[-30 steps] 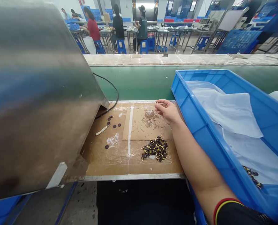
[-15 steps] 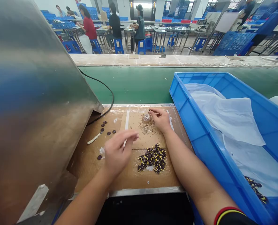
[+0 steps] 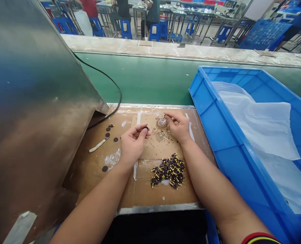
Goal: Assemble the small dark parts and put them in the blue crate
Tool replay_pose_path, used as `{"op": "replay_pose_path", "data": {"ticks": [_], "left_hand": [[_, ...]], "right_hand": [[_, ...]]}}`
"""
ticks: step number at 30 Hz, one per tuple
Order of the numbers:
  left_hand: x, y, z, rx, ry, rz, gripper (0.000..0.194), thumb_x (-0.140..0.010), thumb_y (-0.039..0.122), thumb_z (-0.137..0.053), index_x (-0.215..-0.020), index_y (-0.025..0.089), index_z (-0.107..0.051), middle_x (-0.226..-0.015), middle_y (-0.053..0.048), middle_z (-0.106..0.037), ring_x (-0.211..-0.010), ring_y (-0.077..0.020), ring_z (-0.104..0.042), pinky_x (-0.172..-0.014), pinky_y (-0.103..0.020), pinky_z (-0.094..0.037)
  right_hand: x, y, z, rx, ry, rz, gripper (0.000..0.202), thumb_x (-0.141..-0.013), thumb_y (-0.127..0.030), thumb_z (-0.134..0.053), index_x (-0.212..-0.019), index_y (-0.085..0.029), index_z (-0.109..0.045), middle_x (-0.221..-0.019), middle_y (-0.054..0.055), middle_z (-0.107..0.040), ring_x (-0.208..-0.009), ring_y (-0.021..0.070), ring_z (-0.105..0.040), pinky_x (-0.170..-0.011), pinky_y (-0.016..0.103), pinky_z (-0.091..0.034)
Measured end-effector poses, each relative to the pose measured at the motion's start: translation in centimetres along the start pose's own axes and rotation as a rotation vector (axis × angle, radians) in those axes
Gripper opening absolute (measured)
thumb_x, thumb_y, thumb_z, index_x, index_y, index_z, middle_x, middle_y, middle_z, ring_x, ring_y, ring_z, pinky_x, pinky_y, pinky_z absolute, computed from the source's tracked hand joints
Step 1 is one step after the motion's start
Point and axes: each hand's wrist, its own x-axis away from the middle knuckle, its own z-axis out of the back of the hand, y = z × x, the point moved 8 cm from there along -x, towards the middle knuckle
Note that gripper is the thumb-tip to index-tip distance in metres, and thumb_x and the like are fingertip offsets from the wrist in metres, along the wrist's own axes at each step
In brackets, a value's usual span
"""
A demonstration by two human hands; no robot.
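Observation:
My left hand (image 3: 133,142) is closed, pinching a small dark round disc (image 3: 145,128) between thumb and fingertips above the cardboard. My right hand (image 3: 178,126) is pinched at the rim of a small clear cup (image 3: 162,122); whatever its fingertips hold is too small to make out. Nearer to me lies a pile of small dark pieces with yellow ends (image 3: 169,171). Several loose dark discs (image 3: 105,168) are scattered on the left, beside a thin cream-coloured handled tool (image 3: 99,144).
A large blue crate (image 3: 216,125) with white sheeting (image 3: 262,118) stands on the right. On the left is a slanted metal housing (image 3: 38,118), with a black cable (image 3: 114,84) beside it. A green belt (image 3: 150,74) runs beyond the cardboard-covered worktop (image 3: 130,193).
My left hand, blurred before, is now still and shows a dark disc in its fingertips. My right hand has stayed by the clear cup. The view has tilted downward.

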Motion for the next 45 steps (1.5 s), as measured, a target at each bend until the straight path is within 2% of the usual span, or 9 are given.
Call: {"op": "replay_pose_path", "data": {"ticks": [9,17,24,30,33,36,40,45], "left_hand": [[0.2,-0.5,-0.5,-0.023,-0.03,0.033,0.029,-0.085,0.027,-0.073,-0.11,0.013,-0.073,-0.089,-0.009,-0.074,-0.079,-0.016,-0.071,-0.081,-0.03,-0.063],[0.2,-0.3,-0.6,-0.041,-0.031,0.018,0.027,-0.085,0.026,-0.072,-0.11,0.014,-0.074,-0.097,-0.011,-0.074,-0.084,-0.0168,-0.071,-0.085,-0.031,-0.062],[0.2,-0.3,-0.5,-0.066,-0.046,-0.044,0.025,-0.087,0.027,-0.071,-0.11,0.016,-0.075,-0.105,-0.01,-0.072,-0.088,-0.0157,-0.07,-0.088,-0.03,-0.059],[0.2,0.3,-0.4,-0.084,-0.036,-0.085,0.023,-0.087,0.025,-0.071,-0.109,0.018,-0.076,-0.107,-0.01,-0.072,-0.09,-0.0153,-0.069,-0.088,-0.028,-0.058],[0.1,-0.1,-0.3,-0.037,-0.023,-0.065,0.026,-0.086,0.025,-0.072,-0.111,0.019,-0.076,-0.109,-0.01,-0.072,-0.088,-0.0149,-0.07,-0.086,-0.027,-0.059],[0.0,-1.1,-0.1,0.067,0.001,0.048,0.031,-0.083,0.025,-0.076,-0.113,0.017,-0.075,-0.097,-0.011,-0.074,-0.082,-0.0155,-0.071,-0.082,-0.028,-0.061],[0.1,-1.4,-0.4,0.181,0.014,0.143,0.033,-0.08,0.024,-0.079,-0.111,0.013,-0.075,-0.086,-0.011,-0.074,-0.077,-0.0157,-0.071,-0.078,-0.027,-0.062],[0.1,-1.0,-0.5,0.209,0.0,0.113,0.024,-0.079,0.028,-0.08,-0.097,0.012,-0.075,-0.083,-0.01,-0.073,-0.072,-0.0151,-0.071,-0.071,-0.024,-0.061]], "right_hand": [[0.0,-0.3,-0.3,0.008,-0.01,0.024,0.02,-0.097,-0.031,-0.06,-0.108,-0.028,-0.076,-0.108,0.004,-0.075,-0.097,0.0214,-0.067,-0.079,0.038,-0.053],[0.1,0.0,-0.5,0.029,-0.013,0.003,0.02,-0.097,-0.032,-0.06,-0.108,-0.028,-0.076,-0.11,0.003,-0.075,-0.1,0.0212,-0.066,-0.081,0.038,-0.054],[0.0,-0.5,-0.5,0.047,0.003,0.093,0.019,-0.097,-0.028,-0.06,-0.108,-0.029,-0.076,-0.108,0.002,-0.075,-0.1,0.0208,-0.068,-0.088,0.041,-0.055],[0.1,-1.1,-0.4,0.045,0.023,0.153,0.019,-0.097,-0.027,-0.059,-0.108,-0.029,-0.075,-0.107,0.003,-0.076,-0.101,0.0206,-0.068,-0.083,0.04,-0.056],[0.2,-1.3,0.0,0.046,0.07,0.13,0.019,-0.097,-0.029,-0.06,-0.108,-0.027,-0.075,-0.105,0.003,-0.076,-0.095,0.0196,-0.068,-0.073,0.036,-0.055],[0.4,-1.2,0.6,0.044,0.144,0.092,0.019,-0.095,-0.032,-0.061,-0.106,-0.025,-0.075,-0.103,0.004,-0.076,-0.087,0.0186,-0.067,-0.068,0.034,-0.054],[0.4,-1.0,1.0,0.004,0.205,0.05,0.019,-0.094,-0.034,-0.062,-0.106,-0.025,-0.074,-0.103,0.004,-0.075,-0.089,0.0187,-0.068,-0.069,0.034,-0.054],[0.8,-2.4,1.3,-0.214,0.213,-0.077,0.018,-0.09,-0.036,-0.067,-0.101,-0.024,-0.074,-0.1,0.004,-0.074,-0.088,0.0179,-0.069,-0.073,0.034,-0.058]]}}
